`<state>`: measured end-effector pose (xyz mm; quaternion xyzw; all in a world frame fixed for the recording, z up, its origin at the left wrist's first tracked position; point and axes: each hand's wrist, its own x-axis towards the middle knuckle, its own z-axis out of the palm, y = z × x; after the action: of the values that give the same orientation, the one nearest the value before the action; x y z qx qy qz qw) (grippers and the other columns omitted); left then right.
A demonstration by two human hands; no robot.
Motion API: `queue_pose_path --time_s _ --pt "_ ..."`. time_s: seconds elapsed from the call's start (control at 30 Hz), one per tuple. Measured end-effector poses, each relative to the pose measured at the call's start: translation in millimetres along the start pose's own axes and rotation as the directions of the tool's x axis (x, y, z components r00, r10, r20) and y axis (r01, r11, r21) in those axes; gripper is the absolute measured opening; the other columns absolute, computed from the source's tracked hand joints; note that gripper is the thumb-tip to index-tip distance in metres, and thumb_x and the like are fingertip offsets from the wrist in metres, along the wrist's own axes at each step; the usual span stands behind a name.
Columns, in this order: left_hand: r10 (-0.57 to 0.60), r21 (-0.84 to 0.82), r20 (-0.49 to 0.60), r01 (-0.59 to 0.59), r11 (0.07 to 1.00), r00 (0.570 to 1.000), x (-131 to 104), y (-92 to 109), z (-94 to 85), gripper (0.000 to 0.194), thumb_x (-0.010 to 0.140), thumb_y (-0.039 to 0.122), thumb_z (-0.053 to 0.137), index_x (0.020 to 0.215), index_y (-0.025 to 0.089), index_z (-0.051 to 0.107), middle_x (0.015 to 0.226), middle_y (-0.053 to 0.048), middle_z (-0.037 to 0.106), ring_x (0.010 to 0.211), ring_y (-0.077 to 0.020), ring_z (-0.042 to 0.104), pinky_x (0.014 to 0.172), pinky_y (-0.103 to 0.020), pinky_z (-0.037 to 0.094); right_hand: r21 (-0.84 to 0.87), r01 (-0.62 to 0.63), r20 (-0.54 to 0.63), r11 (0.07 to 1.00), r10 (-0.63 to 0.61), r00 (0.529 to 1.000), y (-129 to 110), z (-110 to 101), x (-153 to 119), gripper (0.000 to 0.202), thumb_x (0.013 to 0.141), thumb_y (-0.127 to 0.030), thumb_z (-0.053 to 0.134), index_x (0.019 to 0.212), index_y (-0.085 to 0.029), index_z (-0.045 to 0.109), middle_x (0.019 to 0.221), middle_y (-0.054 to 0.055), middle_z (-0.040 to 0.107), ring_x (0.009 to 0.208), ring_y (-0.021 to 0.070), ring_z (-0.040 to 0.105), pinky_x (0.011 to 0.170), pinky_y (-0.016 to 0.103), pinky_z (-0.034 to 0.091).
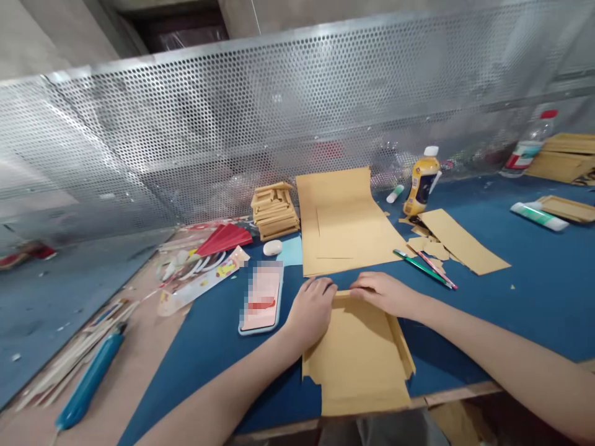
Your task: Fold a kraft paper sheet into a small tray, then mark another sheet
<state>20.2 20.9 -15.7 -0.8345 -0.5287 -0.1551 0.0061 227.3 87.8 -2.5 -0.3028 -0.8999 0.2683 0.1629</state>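
Note:
A tan paper piece point(362, 365) with notched corners lies at the front edge of the blue table, its right side and far edge folded up. My left hand point(312, 313) has its curled fingers on the far left corner of this paper. At the far edge, toward the right corner, my right hand point(383, 293) pinches the folded strip. Both hands are closed on the paper, with a short stretch of the fold showing between them. Beyond them lies a large tan sheet point(344, 229).
A phone point(263, 296) lies left of my left hand. Behind are stacked folded papers point(275, 214), a white case point(272, 248), pens point(425, 269), a yellow bottle point(421, 183) and a glue tube point(539, 217). A blue-handled tool point(90, 378) is at left. Perforated metal point(232, 124) borders the back.

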Motion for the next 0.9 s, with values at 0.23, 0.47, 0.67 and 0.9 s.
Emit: queue_pose_path --time_s 0.23,0.47,0.67,0.9 --pt "-0.034 -0.334 -0.04 0.019 0.943 0.999 6 -5 -0.8 0.025 0.081 0.019 0.058 0.105 0.018 0.066 0.109 -0.007 0.064 0.103 -0.0222 0.058 0.095 -0.034 0.043 0.07 -0.023 -0.057 0.997 0.027 0.998 -2 2 1 0.028 0.089 -0.039 0.053 0.089 -0.017 0.071 0.083 0.005 0.066 0.078 0.017 0.06 0.069 0.026 0.043" --pt "-0.142 -0.641 0.008 0.114 0.759 0.99 10 -13 1.0 0.025 0.089 0.032 0.05 0.094 0.019 0.071 0.092 -0.003 0.071 0.084 -0.0186 0.066 0.075 -0.024 0.05 0.257 -0.086 -0.166 0.963 0.131 0.977 -7 0 1 0.026 0.085 -0.04 0.057 0.092 -0.018 0.069 0.092 0.006 0.068 0.083 0.0183 0.061 0.075 0.029 0.045" --pt "-0.435 -0.753 -0.075 0.235 0.614 0.897 14 -27 3.6 0.031 0.086 0.041 0.053 0.092 0.015 0.069 0.094 -0.006 0.071 0.091 -0.0226 0.065 0.08 -0.028 0.049 0.562 -0.186 -0.322 0.806 0.42 0.849 9 -9 7 0.038 0.084 -0.05 0.053 0.1 -0.018 0.062 0.098 0.007 0.068 0.093 0.0209 0.063 0.082 0.033 0.048" --pt "-0.585 -0.818 -0.087 0.277 0.504 0.807 16 -33 2.5 0.038 0.084 0.046 0.055 0.092 0.012 0.068 0.092 -0.008 0.071 0.089 -0.0227 0.064 0.077 -0.028 0.048 0.643 -0.278 -0.176 0.713 0.492 0.853 21 -11 7 0.039 0.081 -0.054 0.055 0.093 -0.019 0.068 0.097 0.007 0.072 0.092 0.0252 0.066 0.079 0.035 0.05"
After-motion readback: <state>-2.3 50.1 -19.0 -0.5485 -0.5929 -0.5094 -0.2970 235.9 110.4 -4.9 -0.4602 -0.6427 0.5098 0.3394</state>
